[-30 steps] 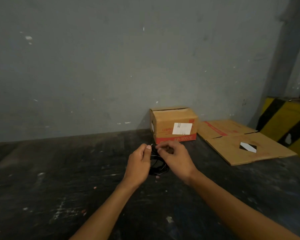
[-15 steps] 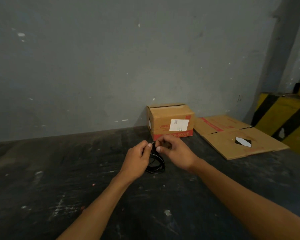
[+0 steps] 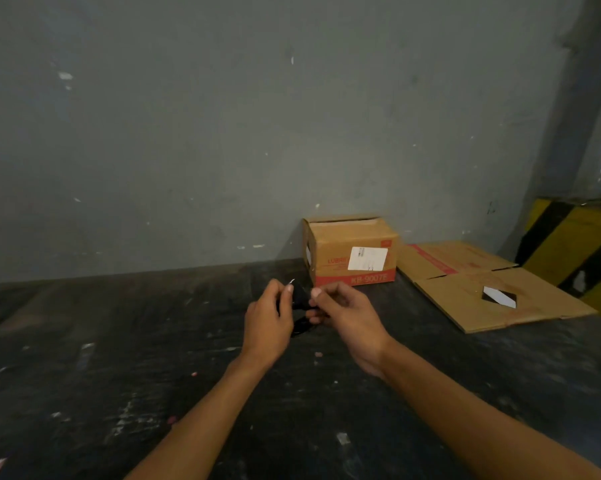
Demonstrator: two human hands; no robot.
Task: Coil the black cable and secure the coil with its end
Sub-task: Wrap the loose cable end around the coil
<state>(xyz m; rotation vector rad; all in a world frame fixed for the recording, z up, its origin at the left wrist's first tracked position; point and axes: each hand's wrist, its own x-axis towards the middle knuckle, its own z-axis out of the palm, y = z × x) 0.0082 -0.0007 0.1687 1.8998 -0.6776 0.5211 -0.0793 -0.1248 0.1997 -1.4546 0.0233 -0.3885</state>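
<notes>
Both hands (image 3: 269, 323) (image 3: 347, 317) pinch the black cable (image 3: 301, 299) (coil mostly hidden, seemingly bunched).

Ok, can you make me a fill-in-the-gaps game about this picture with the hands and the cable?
1. Both hands, the left hand and the right hand, hold a cable that is ____ in colour.
2. The upright cardboard box stands against the ____.
3. To the right of that box a flattened piece of ____ lies on the dark surface.
4. The label on the upright box is ____.

Missing words: black; wall; cardboard; white
</notes>
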